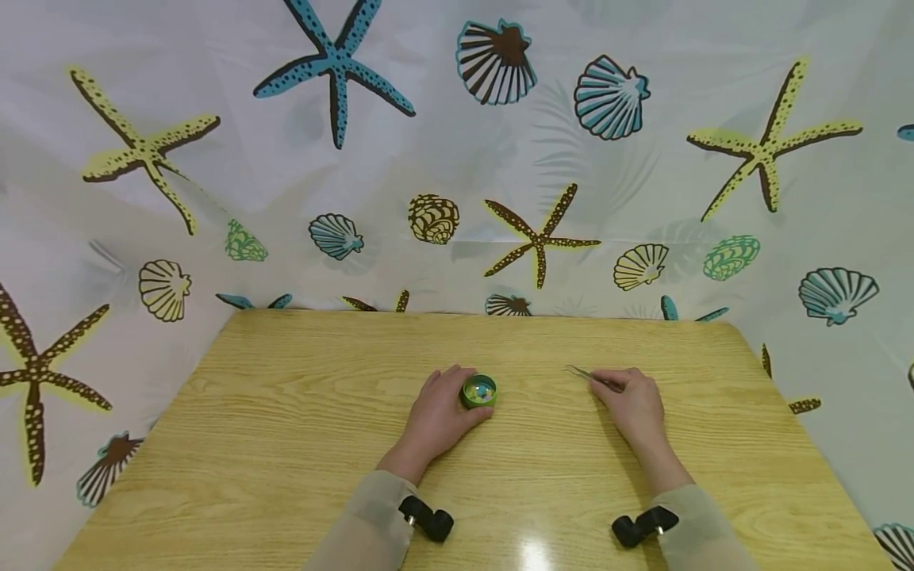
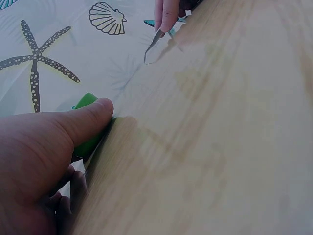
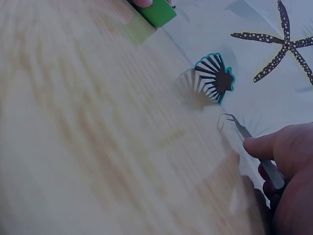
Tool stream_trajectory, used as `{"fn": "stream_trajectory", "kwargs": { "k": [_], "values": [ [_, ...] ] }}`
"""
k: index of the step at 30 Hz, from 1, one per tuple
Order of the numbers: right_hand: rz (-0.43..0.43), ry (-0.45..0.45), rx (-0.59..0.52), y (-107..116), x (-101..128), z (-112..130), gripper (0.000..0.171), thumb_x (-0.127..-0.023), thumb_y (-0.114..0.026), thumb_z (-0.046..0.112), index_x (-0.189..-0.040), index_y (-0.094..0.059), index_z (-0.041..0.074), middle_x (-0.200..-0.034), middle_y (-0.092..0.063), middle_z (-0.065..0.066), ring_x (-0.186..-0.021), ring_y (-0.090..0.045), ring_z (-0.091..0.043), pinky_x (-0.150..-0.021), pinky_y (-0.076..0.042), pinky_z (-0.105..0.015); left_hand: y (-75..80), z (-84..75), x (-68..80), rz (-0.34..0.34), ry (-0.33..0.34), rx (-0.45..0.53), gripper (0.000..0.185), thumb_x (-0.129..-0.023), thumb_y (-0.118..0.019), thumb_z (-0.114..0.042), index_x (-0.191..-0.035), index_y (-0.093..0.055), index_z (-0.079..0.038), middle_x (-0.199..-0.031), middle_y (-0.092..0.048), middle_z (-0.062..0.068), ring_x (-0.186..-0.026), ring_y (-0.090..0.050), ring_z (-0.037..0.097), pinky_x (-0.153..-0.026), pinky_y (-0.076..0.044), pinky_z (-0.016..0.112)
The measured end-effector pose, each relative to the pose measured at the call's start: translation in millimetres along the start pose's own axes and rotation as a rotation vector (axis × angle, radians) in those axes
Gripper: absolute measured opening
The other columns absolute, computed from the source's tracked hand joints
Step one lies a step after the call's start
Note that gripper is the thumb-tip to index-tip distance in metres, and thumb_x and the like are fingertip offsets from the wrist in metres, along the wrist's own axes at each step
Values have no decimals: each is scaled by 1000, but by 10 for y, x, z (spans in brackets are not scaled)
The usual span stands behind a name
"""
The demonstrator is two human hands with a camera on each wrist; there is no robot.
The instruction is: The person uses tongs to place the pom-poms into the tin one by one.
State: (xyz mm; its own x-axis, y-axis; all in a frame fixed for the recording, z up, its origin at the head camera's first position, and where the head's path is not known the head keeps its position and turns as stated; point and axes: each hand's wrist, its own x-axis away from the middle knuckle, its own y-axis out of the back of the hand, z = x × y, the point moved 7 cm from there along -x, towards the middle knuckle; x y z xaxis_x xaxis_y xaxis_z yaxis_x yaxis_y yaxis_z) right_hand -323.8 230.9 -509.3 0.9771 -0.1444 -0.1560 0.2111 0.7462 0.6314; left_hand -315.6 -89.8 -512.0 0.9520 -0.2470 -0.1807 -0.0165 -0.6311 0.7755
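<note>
On wooden table (image 1: 286, 444), mid-centre: left hand (image 1: 437, 416) curled round small green pot (image 1: 478, 391) of coloured beads. Well apart to its right: right hand (image 1: 631, 404) pinching metal tweezers (image 1: 591, 377), tips narrow, pointing toward pot.

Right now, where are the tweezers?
In the head view, the tweezers are pinched in the right hand, right of the green cup on the wooden table.

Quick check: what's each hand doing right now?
Left hand: grips the green cup.
Right hand: pinches the tweezers, tips free above the table.
</note>
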Motion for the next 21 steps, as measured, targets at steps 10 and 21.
{"fn": "stream_trajectory", "kwargs": {
  "k": [10, 21],
  "values": [
    [-5, 59, 84, 12, 25, 60, 22, -102, -82, 18, -121, -86, 6, -109, -74, -16, -105, -66, -41, -90, -56, -56, -3, -9, -5, 3, -3, 5, 68, -97, -90, -33, -152, -62, -3, -153, -64, 18, -155, -47, 38, -137, -21, 51],
    [77, 64, 76, 41, 51, 98, 43, -104, -81, 18, -142, -73, 1, -125, -73, -23, -121, -63, -44, -106, -52, -61, 47, -10, -10, 13, -12, 17, 89, -97, -90, -38, -165, -47, -1, -167, -49, 20, -163, -31, 42, -135, -26, 58]
  ]
}}
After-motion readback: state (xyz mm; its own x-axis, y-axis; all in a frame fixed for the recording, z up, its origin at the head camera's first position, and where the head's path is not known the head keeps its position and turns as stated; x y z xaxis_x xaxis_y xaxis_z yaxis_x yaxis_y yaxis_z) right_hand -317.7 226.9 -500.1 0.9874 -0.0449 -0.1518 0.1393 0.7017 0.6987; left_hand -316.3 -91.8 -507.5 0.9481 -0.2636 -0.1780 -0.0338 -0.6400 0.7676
